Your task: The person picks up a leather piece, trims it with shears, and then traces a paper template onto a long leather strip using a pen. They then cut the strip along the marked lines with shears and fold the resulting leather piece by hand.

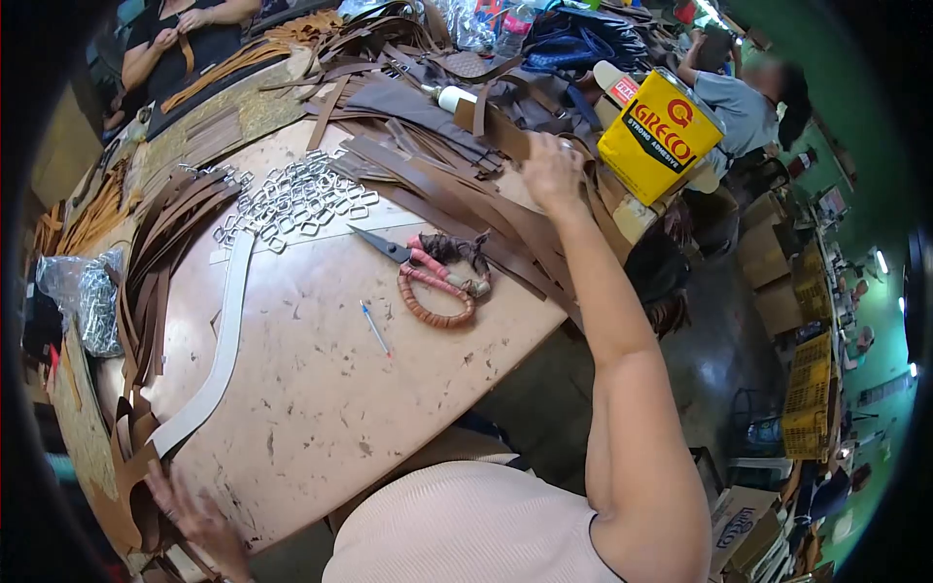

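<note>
My right hand (556,177) is stretched out to the far right of the table, its fingers closed on the end of a brown leather strip (504,134). A white bottle (453,98) lies just beyond that strip. At the near left edge my left hand (197,517) has its fingers apart, beside brown leather pieces (134,473) and close to the end of a long pale strip (220,374). Scissors (413,262) with wrapped handles lie mid-table, near a pen (375,328). Behind them is a heap of metal buckles (301,199).
A yellow adhesive can (659,136) stands right of my right hand. Brown straps (180,243) hang over the left side, near a clear bag (94,306) of metal parts. Across the table a person (180,44) handles a strip; another person (734,102) is behind the can.
</note>
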Demonstrator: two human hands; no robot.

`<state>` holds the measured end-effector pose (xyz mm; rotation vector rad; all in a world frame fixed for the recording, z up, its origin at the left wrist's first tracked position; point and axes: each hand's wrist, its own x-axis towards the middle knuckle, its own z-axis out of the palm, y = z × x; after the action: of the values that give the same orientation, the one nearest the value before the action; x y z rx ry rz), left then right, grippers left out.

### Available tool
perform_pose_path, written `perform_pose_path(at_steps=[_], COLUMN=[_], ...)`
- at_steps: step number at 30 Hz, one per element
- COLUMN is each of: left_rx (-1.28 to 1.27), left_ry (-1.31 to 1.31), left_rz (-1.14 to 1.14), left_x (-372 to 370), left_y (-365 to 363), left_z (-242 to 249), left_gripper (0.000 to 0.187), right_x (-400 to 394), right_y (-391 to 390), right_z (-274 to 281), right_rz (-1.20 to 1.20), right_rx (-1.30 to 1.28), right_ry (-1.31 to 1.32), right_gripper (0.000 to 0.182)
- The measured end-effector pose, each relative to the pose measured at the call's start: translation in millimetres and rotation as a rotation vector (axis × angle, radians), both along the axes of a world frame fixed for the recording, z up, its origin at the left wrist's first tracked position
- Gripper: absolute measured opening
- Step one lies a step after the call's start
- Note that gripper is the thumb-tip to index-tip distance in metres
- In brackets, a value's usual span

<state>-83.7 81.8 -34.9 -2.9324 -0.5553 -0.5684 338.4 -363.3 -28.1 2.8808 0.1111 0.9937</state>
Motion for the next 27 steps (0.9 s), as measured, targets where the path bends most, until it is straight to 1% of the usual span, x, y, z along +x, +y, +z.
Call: perform_pose_path(at_steps=[2, 4, 5, 6, 8, 10, 11, 12, 14, 15, 16, 17, 20, 21, 22, 23, 25, 26, 27], left_rx=[-0.260, -0.263, -0.350, -0.440, -0.397, -0.314, -0.276, -0.299, -0.342, -0.294, -0.300, -0.305, -0.304, -0.317, -0.328, -0.447, -0.511, -0.540, -0.495], left_ry=[0.071, 0.154, 0.275, 0.398, 0.487, 0.537, 0.563, 0.564, 0.566, 0.527, 0.519, 0.511, 0.463, 0.441, 0.422, 0.309, -0.016, -0.173, -0.291], left_rz=[-0.110, -0.455, -0.517, -0.580, -0.812, -0.888, -0.929, -0.910, -0.872, -0.849, -0.825, -0.800, -0.739, -0.731, -0.720, -0.730, -0.812, -0.843, -0.872], left_x=[11.9, 35.4, 46.2, 57.5, 84.7, 105.0, 112.9, 118.7, 129.2, 133.8, 138.6, 143.0, 152.6, 154.9, 156.9, 159.0, 161.2, 160.5, 161.5], left_y=[-30.1, -63.1, -81.2, -99.9, -134.7, -155.9, -162.2, -164.6, -167.1, -168.7, -169.0, -168.0, -168.7, -168.3, -167.0, -164.7, -168.2, -169.6, -169.6], left_z=[-12.0, -4.9, -0.3, 5.0, 17.1, 15.9, 13.1, 10.0, 6.5, 10.6, 11.5, 11.9, 9.7, 9.0, 9.1, 11.8, 25.2, 34.3, 45.8], left_gripper=[0.053, 0.045, 0.046, 0.047, 0.050, 0.051, 0.052, 0.052, 0.053, 0.054, 0.054, 0.054, 0.054, 0.054, 0.055, 0.067, 0.074, 0.078, 0.085], right_x=[16.0, 21.0, 25.6, 36.5, 40.7, 50.9, 49.0, 49.3, 59.0, 58.9, 54.2, 46.7, 28.5, -1.8, -34.2, -43.1, -91.6, -121.5, -145.0], right_y=[-41.1, -56.9, -63.6, -74.1, -80.6, -86.4, -88.4, -89.5, -95.0, -95.4, -91.0, -86.3, -70.4, -45.1, -18.7, -9.4, 26.5, 47.7, 63.7], right_z=[-23.8, -20.0, -17.7, -15.8, 9.3, 32.5, 45.6, 56.2, 74.6, 85.6, 100.5, 113.1, 142.6, 165.7, 177.3, 171.4, 172.6, 171.2, 160.1], right_rz=[-0.060, 0.057, 0.117, 0.276, 0.334, 0.361, 0.451, 0.553, 0.661, 0.699, 0.738, 0.677, 0.779, 0.750, 0.721, 0.936, 1.132, 1.081, 1.252], right_rx=[-0.093, 0.165, 0.294, 0.555, 0.697, 0.733, 0.814, 0.867, 1.115, 1.082, 1.049, 1.014, 0.945, 0.848, 0.754, 0.468, 0.410, 0.431, 0.404], right_ry=[-0.003, 0.071, 0.107, 0.122, 0.141, 0.165, 0.185, 0.159, 0.177, 0.145, 0.114, 0.129, 0.306, 0.364, 0.422, 0.337, 0.641, 0.907, 0.874], right_gripper=[0.027, 0.023, 0.021, 0.025, 0.025, 0.024, 0.019, 0.014, 0.013, 0.014, 0.015, 0.017, 0.022, 0.023, 0.025, 0.026, 0.030, 0.023, 0.020])
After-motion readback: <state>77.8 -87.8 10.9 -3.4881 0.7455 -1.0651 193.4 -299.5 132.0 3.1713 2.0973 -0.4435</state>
